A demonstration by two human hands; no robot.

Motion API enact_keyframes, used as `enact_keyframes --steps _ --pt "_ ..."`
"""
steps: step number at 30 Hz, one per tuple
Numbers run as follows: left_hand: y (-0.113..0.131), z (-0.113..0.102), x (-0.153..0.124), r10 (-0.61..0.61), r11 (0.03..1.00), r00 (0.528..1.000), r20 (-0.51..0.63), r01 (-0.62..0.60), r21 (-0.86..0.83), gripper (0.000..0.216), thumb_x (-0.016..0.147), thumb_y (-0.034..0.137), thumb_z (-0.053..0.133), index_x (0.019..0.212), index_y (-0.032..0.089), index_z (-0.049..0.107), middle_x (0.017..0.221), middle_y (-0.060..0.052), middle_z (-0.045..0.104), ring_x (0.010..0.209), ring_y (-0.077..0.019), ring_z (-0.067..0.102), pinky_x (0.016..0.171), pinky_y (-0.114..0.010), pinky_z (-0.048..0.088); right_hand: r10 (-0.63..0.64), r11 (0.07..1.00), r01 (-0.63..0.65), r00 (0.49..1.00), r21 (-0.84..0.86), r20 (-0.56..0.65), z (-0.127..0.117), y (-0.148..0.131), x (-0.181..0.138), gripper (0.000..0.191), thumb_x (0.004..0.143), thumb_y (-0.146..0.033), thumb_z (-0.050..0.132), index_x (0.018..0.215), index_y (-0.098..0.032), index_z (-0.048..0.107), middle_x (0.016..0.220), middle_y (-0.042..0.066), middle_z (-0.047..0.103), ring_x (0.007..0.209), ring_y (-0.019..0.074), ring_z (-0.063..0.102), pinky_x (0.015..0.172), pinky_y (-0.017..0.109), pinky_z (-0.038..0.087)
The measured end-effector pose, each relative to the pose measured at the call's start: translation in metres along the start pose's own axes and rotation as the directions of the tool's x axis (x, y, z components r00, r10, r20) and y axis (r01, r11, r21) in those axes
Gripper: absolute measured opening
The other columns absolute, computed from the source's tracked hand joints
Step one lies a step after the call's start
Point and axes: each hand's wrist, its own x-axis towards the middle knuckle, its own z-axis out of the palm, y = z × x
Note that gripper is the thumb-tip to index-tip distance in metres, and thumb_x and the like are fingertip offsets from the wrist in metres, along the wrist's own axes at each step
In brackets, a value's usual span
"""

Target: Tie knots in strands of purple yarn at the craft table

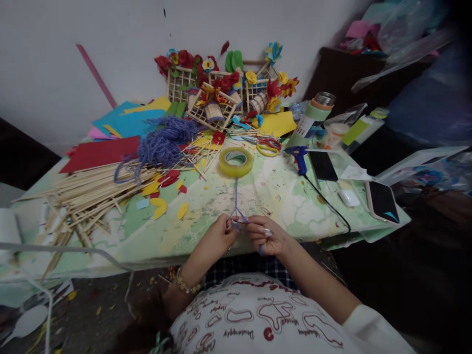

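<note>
My left hand (218, 236) and my right hand (266, 236) meet at the near edge of the table, both pinched on strands of purple yarn (236, 204). The strands run from my fingers up across the table to a roll of yellow tape (236, 162). A loose heap of the same purple yarn (165, 140) lies farther back on the left. My fingers are pressed together around the strands, and a short end hangs below my right hand.
Several wooden sticks (88, 191) lie at the left, coloured paper sheets (106, 150) behind them. Stick frames with paper flowers (221, 88) stand against the wall. A blue glue gun (300, 158), scissors (269, 146), two phones (381, 200), a bottle (313, 118) sit right.
</note>
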Motion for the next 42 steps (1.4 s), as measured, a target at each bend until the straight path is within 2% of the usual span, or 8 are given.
enact_keyframes --steps 5,14,20,23,27,30,36,42 --pt "-0.001 -0.003 0.003 0.015 1.000 0.998 -0.064 -0.014 0.019 0.014 0.067 0.019 0.048 0.067 0.020 0.033 0.056 0.008 0.035 0.050 -0.0078 0.034 0.047 -0.021 0.025 -0.094 0.953 0.074 0.994 -0.294 -0.054 0.006 0.000 0.006 0.009 0.078 -0.014 0.044 0.070 -0.016 0.040 0.035 -0.010 0.036 0.028 0.0014 0.015 0.029 0.012 0.010" --pt "-0.012 -0.016 0.018 0.044 0.990 0.999 -0.006 -0.045 -0.134 0.024 0.069 0.032 0.054 0.065 0.019 0.035 0.057 0.006 0.039 0.051 -0.0083 0.033 0.048 -0.021 0.026 -0.395 0.747 0.209 0.903 -0.631 -0.169 0.014 0.000 -0.003 0.041 0.058 -0.028 0.067 0.073 -0.022 0.029 0.034 -0.013 0.037 0.029 0.0033 0.020 0.033 0.018 0.008" --pt "-0.006 -0.009 0.018 0.194 0.971 0.939 -0.285 -0.225 -0.079 0.018 0.076 0.032 0.048 0.066 0.017 0.051 0.084 -0.004 0.050 0.087 -0.0150 0.044 0.077 -0.026 0.034 -0.499 0.605 0.206 0.851 -0.769 -0.164 0.011 0.003 0.000 0.040 0.059 -0.023 0.063 0.072 -0.022 0.025 0.034 -0.015 0.035 0.030 0.0029 0.020 0.036 0.018 0.009" --pt "-0.003 0.002 0.015 0.091 0.901 0.934 -0.345 -0.225 -0.371 0.019 0.079 0.033 0.045 0.072 0.017 0.054 0.086 -0.003 0.051 0.086 -0.0133 0.046 0.079 -0.024 0.035 -0.548 0.550 0.231 0.825 -0.803 -0.138 0.009 0.005 0.003 0.039 0.058 -0.020 0.061 0.072 -0.023 0.024 0.036 -0.015 0.034 0.031 0.0031 0.022 0.036 0.017 0.011" --pt "-0.001 0.008 0.011 -0.121 0.478 0.992 -0.021 0.040 -0.877 0.027 0.080 0.030 0.046 0.057 0.016 0.040 0.053 0.005 0.036 0.050 -0.0061 0.038 0.051 -0.019 0.034 -0.579 0.509 0.248 0.808 -0.824 -0.114 0.006 0.006 0.005 0.039 0.059 -0.020 0.060 0.071 -0.022 0.023 0.040 -0.016 0.030 0.034 0.0026 0.020 0.037 0.017 0.013" --pt "-0.002 0.001 0.009 -0.080 0.206 0.944 0.320 0.330 -0.921 0.031 0.083 0.026 0.039 0.055 0.016 0.035 0.043 0.008 0.017 0.036 -0.0041 0.019 0.038 -0.017 0.023 -0.588 0.483 0.240 0.802 -0.842 -0.109 0.004 0.004 0.004 0.040 0.060 -0.021 0.061 0.072 -0.022 0.023 0.042 -0.015 0.030 0.035 0.0028 0.021 0.038 0.017 0.013" --pt "-0.004 -0.013 0.002 -0.083 0.130 0.852 0.517 0.523 -0.842 0.025 0.082 0.012 0.030 0.083 0.005 0.054 0.038 0.011 0.008 0.030 -0.0034 0.009 0.034 -0.015 0.018 -0.600 0.431 0.237 0.796 -0.870 -0.081 0.002 0.002 0.001 0.039 0.061 -0.022 0.060 0.070 -0.022 0.023 0.044 -0.014 0.029 0.040 0.0031 0.019 0.040 0.018 0.014" --pt "0.003 -0.010 0.005 -0.012 0.174 0.818 0.575 0.568 -0.805 0.014 0.078 0.012 0.039 0.081 0.012 0.052 0.036 0.012 0.008 0.028 -0.0028 0.007 0.033 -0.015 0.014 -0.644 0.315 0.155 0.760 -0.936 -0.091 -0.005 0.005 0.007 0.034 0.062 -0.022 0.059 0.069 -0.021 0.026 0.046 -0.012 0.029 0.042 0.0037 0.021 0.041 0.018 0.016"
